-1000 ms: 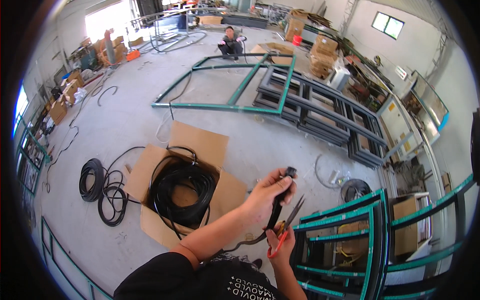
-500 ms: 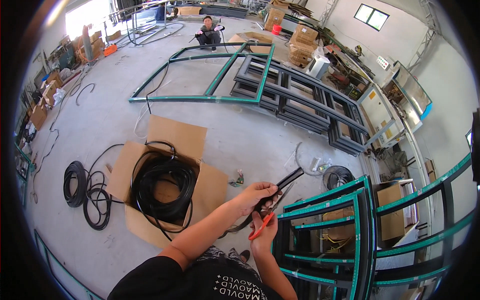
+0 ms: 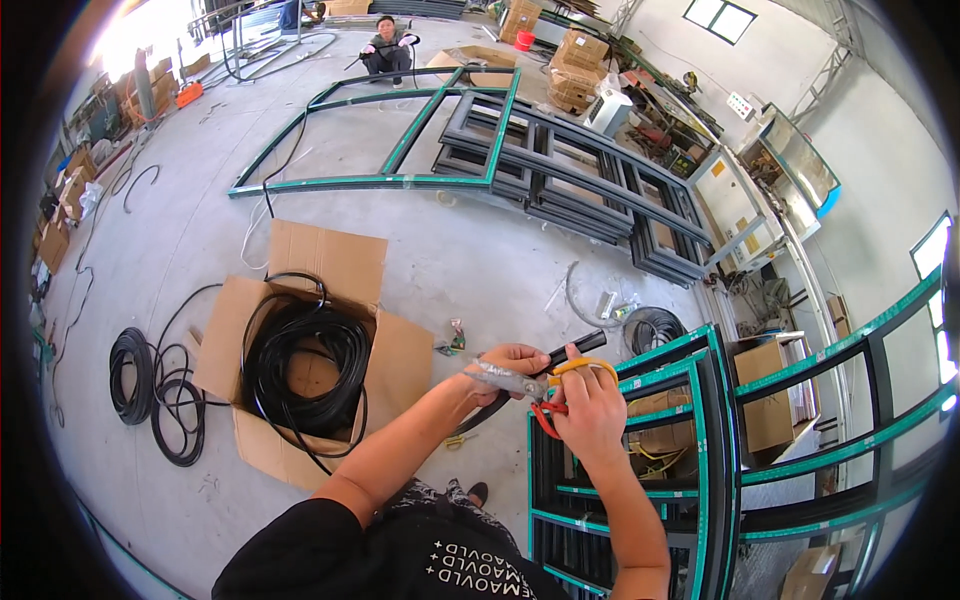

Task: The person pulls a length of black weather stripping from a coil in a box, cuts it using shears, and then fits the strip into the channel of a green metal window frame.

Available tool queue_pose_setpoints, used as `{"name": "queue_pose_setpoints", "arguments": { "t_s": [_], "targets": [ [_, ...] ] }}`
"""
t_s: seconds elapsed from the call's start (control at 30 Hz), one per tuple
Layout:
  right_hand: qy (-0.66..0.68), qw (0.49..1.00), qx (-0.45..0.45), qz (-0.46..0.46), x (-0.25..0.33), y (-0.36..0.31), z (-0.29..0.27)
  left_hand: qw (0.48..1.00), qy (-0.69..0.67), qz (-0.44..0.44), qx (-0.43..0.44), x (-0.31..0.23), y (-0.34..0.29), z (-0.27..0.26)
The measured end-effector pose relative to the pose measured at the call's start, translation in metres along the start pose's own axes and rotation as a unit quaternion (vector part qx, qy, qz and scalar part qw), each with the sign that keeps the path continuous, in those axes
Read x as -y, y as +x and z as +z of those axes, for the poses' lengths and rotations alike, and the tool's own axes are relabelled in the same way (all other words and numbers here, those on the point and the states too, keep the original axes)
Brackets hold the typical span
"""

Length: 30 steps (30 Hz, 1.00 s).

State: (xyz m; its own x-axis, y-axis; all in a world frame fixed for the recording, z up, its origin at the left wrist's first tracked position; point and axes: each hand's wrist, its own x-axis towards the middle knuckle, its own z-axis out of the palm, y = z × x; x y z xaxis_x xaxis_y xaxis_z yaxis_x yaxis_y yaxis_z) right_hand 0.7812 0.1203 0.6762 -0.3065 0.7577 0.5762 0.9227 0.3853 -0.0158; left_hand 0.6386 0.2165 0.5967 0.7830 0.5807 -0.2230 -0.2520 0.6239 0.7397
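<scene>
Right of the cardboard box (image 3: pixel 405 362), the person's left hand (image 3: pixel 510 362) has its fingers curled closed around a black strip (image 3: pixel 588 344). The right hand (image 3: pixel 592 398) grips scissors (image 3: pixel 527 382), fingers bent about the spread handles; I can't tell whether the blades touch the strip. A thick black coil (image 3: pixel 346 375) fills the box. Beyond the box lies a green-edged frame (image 3: pixel 420 182), and past that a co-worker (image 3: pixel 388 50) squats.

Scissors (image 3: pixel 518 381) somewhat blurred — black strip (image 3: pixel 590 343) partly hidden inside the left grip (image 3: pixel 515 358).
</scene>
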Motion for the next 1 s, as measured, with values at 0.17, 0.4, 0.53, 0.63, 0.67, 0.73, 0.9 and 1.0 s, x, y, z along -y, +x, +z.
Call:
{"name": "queue_pose_setpoints", "arguments": {
  "t_s": [0.17,0.4,0.53,0.63,0.67,0.73,0.9,1.0],
  "targets": [
    [-0.062,0.997,0.048,0.02,-0.016,0.001,-0.005,0.999,-0.026,-0.007,0.023,0.005,0.006,0.0],
    [-0.101,0.993,-0.034,0.059,-0.024,0.002,-0.03,0.995,-0.06,0.012,0.076,0.005,0.004,-0.007],
    [-0.021,0.997,0.014,-0.075,0.009,0.005,-0.018,0.987,-0.095,0.006,0.128,0.0,0.003,-0.01],
    [-0.036,0.998,0.057,0.014,-0.003,0.007,-0.01,0.997,-0.029,0.018,0.071,0.016,0.012,-0.012],
    [-0.045,0.996,0.043,0.062,-0.014,0.004,-0.017,0.996,-0.003,-0.002,0.085,0.02,0.019,-0.012],
    [-0.111,0.988,-0.057,0.088,-0.02,0.005,-0.029,0.988,-0.077,-0.006,0.134,0.025,0.018,-0.004],
    [-0.019,1.0,0.0,0.018,0.007,0.007,-0.015,0.996,-0.057,0.018,0.062,0.031,0.016,-0.004],
    [-0.03,0.994,0.02,0.1,-0.002,0.008,-0.018,0.993,-0.039,0.002,0.116,0.029,0.016,-0.004]
  ]
}}
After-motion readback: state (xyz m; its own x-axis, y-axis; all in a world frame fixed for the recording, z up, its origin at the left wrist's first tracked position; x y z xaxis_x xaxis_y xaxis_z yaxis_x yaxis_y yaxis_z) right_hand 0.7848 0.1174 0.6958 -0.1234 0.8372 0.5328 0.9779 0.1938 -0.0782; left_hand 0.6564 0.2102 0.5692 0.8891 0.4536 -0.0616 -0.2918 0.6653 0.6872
